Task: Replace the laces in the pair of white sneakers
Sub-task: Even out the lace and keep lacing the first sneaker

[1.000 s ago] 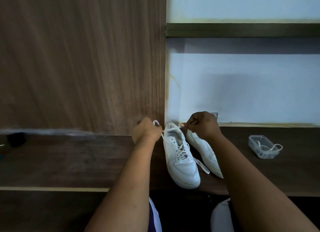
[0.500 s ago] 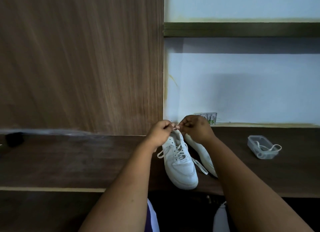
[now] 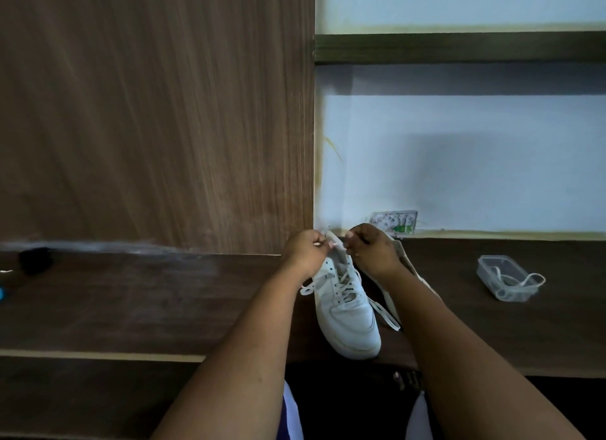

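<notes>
The step in hand appears to be the finishing of the lacing on the nearer sneaker [image 3: 347, 311]: the lace [image 3: 344, 282] is already crossing through the eyelets, and both hands are working at the collar end of the shoe. Whether a knot is being tied or the ends are being drawn through the top eyelets cannot be told, as the fingers are hiding that spot.

The left hand [image 3: 305, 251] is curling its fingers and pinching a lace end between thumb and forefinger. The right hand [image 3: 370, 249] is closing in the same manner, pinching the other part of the lace just beside the left hand. The two hands are standing nearly knuckle to knuckle above the sneaker's tongue.

One loose lace tail [image 3: 387, 315] is trailing off the shoe on the right-hand side, below the right forearm; a shorter loop is showing below the left wrist.

The second sneaker [image 3: 410, 269] is lying on the worktop [image 3: 164, 301] behind the right hand and forearm, largely hidden. A clear plastic container [image 3: 501, 277], well apart to the right of the right hand, is holding another lace.

The next move is likely calling for even tension on both ends, followed by attention to the second sneaker.
</notes>
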### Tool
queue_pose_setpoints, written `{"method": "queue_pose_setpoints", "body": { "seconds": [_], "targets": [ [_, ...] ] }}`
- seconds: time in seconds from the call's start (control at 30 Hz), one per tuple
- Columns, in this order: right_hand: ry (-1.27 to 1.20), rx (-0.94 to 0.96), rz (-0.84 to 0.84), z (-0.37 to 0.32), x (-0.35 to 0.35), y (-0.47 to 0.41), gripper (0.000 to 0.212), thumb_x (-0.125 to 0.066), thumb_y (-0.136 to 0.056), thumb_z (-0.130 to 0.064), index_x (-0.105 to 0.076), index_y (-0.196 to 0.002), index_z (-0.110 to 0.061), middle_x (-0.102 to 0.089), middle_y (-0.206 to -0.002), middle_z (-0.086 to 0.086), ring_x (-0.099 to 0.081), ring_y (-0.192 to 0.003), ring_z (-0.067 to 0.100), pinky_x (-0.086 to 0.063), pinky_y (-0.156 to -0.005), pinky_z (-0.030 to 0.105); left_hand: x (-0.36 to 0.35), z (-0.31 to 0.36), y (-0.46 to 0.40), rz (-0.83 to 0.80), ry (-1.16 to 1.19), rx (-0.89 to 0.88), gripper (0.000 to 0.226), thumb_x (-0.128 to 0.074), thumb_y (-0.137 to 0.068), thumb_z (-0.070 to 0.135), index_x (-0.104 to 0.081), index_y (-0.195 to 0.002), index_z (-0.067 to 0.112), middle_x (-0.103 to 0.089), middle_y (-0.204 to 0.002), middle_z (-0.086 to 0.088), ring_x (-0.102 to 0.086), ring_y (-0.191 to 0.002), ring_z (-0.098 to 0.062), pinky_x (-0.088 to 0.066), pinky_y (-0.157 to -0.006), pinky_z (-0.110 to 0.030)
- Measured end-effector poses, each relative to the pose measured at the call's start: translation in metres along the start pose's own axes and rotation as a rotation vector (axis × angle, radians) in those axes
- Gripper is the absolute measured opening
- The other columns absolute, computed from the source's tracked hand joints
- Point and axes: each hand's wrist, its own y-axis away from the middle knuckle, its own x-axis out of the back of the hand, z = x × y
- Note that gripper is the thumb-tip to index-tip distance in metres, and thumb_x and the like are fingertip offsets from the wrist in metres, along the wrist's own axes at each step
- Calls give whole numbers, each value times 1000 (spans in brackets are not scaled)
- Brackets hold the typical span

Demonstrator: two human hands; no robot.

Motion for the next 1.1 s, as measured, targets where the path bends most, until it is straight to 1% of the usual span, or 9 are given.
{"method": "queue_pose_setpoints", "body": {
  "seconds": [0.1,0.3,0.4,0.47,0.67,0.77,0.87,1.0,1.1],
  "targets": [
    [84,-56,86,12,3,-9,21,-52,-85,-8,-58,-74,-25,-67,-82,6,-64,-78,27,-52,-78,40,-10,2,4,58,-297,31,16,-54,-96,30,-64,-94,18,-66,-104,-3,-58,-84,-20,-39,-65,-26],
    [329,-118,-47,16,-4,-10,17,-54,-90,-14,-65,-78,-19,-70,-96,9,-64,-94,28,-51,-89,37,-26,-9,2,83,-399,87,20,-47,-99,30,-63,-109,23,-64,-113,-5,-60,-95,-22,-40,-67,-26],
    [361,-80,-79,20,-7,-13,12,-63,-87,-19,-70,-94,-12,-69,-95,5,-63,-90,22,-49,-83,29,-28,-11,0,73,-436,65,21,-49,-98,30,-63,-112,22,-62,-118,-9,-60,-103,-26,-41,-71,-28],
    [318,-73,-83,21,-7,-13,11,-73,-81,-24,-66,-84,-16,-64,-80,-2,-59,-79,15,-44,-75,23,-28,-11,0,72,-440,43,22,-48,-99,30,-63,-112,20,-62,-116,-10,-58,-108,-29,-43,-76,-31],
    [214,-107,-130,26,0,-16,19,-60,-84,-5,-69,-80,-20,-69,-81,3,-65,-83,25,-55,-85,37,-33,-6,-2,58,-257,47,14,-53,-95,31,-63,-93,21,-67,-104,-3,-62,-100,-24,-44,-73,-27],
    [203,-1,-198,20,9,-13,30,-61,-83,4,-73,-94,-20,-68,-88,-4,-64,-85,7,-52,-80,19,-37,0,-1,55,-237,30,14,-55,-92,27,-66,-91,18,-68,-98,-3,-63,-95,-24,-44,-70,-26],
    [292,137,-192,6,12,-10,23,-70,-79,1,-75,-98,-11,-68,-85,-6,-56,-65,-19,-40,-63,-2,-36,3,1,57,-206,55,15,-55,-90,23,-64,-79,19,-65,-85,-1,-63,-88,-23,-41,-66,-25],
    [351,172,-151,9,13,-11,15,-73,-78,-4,-77,-92,-9,-74,-89,6,-57,-64,-4,-38,-58,0,-34,2,-3,-7,-28,144,23,-60,-87,20,-63,-65,19,-65,-71,1,-61,-69,-18,-40,-56,-22],
    [314,135,-165,11,18,-7,11,-74,-78,-4,-74,-89,-5,-72,-83,4,-56,-58,-10,-37,-56,-2,-30,4,0,-102,207,229,23,-59,-92,15,-66,-70,12,-66,-66,-2,-50,-48,-9,-37,-43,-16]
  ]
}}
